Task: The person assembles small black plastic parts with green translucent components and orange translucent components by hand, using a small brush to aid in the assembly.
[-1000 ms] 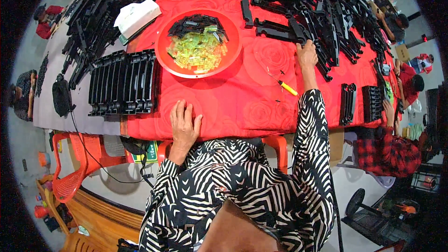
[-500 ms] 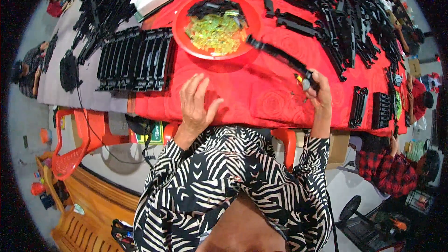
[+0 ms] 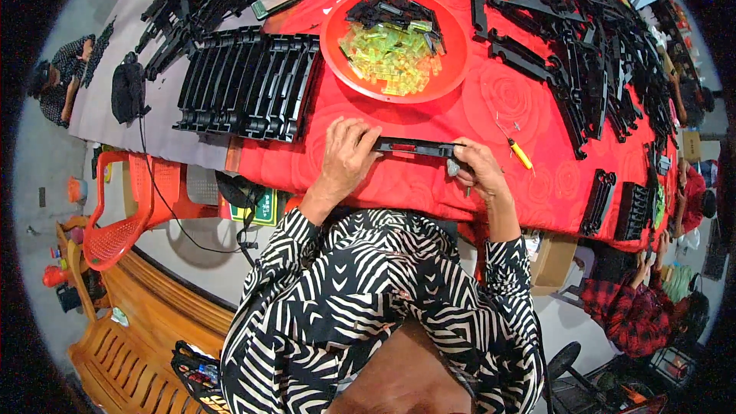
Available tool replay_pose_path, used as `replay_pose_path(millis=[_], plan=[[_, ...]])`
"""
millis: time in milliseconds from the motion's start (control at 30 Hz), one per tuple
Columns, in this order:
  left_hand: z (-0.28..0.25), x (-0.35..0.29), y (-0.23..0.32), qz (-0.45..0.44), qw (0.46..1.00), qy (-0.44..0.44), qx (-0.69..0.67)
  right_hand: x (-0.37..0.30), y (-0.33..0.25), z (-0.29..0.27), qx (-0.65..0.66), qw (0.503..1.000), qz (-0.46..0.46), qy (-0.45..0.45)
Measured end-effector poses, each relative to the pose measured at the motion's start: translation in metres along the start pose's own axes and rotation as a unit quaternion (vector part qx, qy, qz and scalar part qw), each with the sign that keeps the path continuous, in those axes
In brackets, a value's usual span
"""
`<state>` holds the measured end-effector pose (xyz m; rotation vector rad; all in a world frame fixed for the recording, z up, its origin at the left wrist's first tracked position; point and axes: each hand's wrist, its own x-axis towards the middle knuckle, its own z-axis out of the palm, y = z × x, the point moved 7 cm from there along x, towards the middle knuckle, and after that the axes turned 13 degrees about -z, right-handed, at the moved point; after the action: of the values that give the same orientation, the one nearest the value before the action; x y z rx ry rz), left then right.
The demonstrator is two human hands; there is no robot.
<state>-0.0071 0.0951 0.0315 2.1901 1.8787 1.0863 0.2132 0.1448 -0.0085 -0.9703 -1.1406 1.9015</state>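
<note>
Both your hands grip one long black plastic strip [image 3: 414,147], which lies flat on the red tablecloth [image 3: 491,100] just in front of you. Your left hand [image 3: 346,159] closes over its left end, fingers curled on top. Your right hand [image 3: 477,172] clasps the right end, and a small grey piece shows between its fingers; what that piece is cannot be told.

Just beyond your right hand, a small screwdriver with a yellow-and-red handle [image 3: 517,152] lies on the cloth, apart from the strip. Past the strip stands a round red bowl [image 3: 452,69] holding translucent yellow-green pieces [image 3: 391,57] with a few black parts heaped at its far side. To your left of the bowl, a row of black strips [image 3: 249,84] lies packed side by side, spanning the edge where the red cloth meets the grey table surface [image 3: 100,107]. Loose black strips [image 3: 590,54] are strewn across the right half of the table. A red plastic chair [image 3: 123,215] stands at the table's near left edge.
</note>
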Motion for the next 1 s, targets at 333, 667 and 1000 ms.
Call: replay_pose_path(millis=[333,667,1000], plan=[[0.010,0.007,-0.014,-0.012,0.999,-0.034,-0.038,0.008,-0.055,-0.056,-0.107,0.961,-0.188,0.175],[0.010,0.007,-0.010,-0.019,0.999,-0.026,-0.014,0.100,-0.137,0.030,-0.644,0.662,-0.367,0.115],[0.012,0.003,-0.012,-0.018,0.999,-0.029,-0.038,0.179,-0.099,0.041,-0.823,0.504,-0.258,0.051]])
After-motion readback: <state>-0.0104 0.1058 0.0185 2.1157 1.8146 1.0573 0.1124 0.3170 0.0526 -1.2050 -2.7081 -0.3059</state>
